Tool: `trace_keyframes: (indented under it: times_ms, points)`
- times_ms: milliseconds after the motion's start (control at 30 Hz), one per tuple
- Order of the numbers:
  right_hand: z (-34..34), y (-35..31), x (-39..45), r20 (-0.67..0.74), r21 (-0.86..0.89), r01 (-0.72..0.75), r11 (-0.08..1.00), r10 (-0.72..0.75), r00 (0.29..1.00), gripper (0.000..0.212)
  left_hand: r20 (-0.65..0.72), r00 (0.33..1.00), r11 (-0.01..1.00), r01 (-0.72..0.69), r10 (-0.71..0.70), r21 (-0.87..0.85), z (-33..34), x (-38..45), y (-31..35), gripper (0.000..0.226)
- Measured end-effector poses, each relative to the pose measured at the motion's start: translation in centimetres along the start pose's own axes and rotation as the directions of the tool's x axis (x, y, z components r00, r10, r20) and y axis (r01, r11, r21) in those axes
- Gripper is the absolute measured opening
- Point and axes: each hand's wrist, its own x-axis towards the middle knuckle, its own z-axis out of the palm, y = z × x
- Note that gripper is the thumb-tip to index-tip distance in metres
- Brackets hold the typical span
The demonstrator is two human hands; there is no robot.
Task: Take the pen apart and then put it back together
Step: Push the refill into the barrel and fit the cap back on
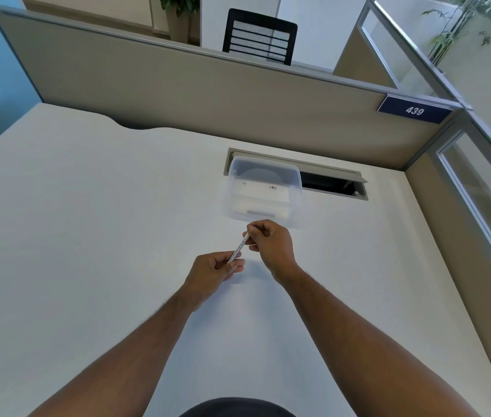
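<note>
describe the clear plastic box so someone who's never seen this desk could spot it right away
On the white desk, look to the far side by the grey partition, where a cable slot is cut into the top. The clear plastic box sits over that slot's left end, just beyond the hands holding the pen. It is the only see-through container there.

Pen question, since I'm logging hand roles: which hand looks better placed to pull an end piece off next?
Probably the right hand: its fingertips pinch the far end of the pen, while the left hand grips the near end of the barrel like an anchor.

Both arms outstretched; left hand (212, 270) and right hand (269, 243) apparently pinched closed.
</note>
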Motion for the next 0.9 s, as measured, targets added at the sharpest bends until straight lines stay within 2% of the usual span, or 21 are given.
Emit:
trace_keyframes:
  times_ms: [133, 267, 500, 600, 767, 900]
  points:
    - [-0.2, -0.4, 0.0, 0.054, 0.110, -0.087, 0.990, 0.081, 0.995, 0.014, 0.016, 1.000, 1.000, 0.015, -0.015, -0.024, -0.2, -0.2, -0.1, 0.024]
    - [-0.5, -0.6, -0.1, 0.086, 0.156, -0.108, 0.982, 0.096, 0.992, 0.015, 0.051, 0.998, 0.999, 0.030, -0.028, -0.038, -0.3, -0.3, 0.2, 0.025]
    - [-1.0, -0.9, 0.1, 0.129, 0.139, -0.124, 0.982, 0.106, 0.986, 0.019, 0.113, 0.993, 0.997, 0.053, -0.046, -0.060, -0.3, -0.3, 0.5, 0.024]
    - [-1.0, -1.0, 0.2, 0.061, 0.091, -0.096, 0.991, 0.091, 0.994, 0.018, 0.115, 0.993, 0.998, 0.041, -0.036, -0.038, -0.1, -0.2, 0.8, 0.024]
    - [-0.6, -0.3, 0.0, -0.120, 0.036, -0.087, 0.996, 0.091, 0.989, 0.019, 0.039, 0.999, 1.000, -0.003, 0.002, 0.025, 0.9, -0.2, 0.8, 0.021]
    - [-0.3, 0.1, -0.3, -0.164, 0.049, -0.123, 0.991, 0.129, 0.978, 0.020, -0.024, 1.000, 0.998, -0.016, 0.017, 0.060, 1.5, -0.5, 0.2, 0.020]
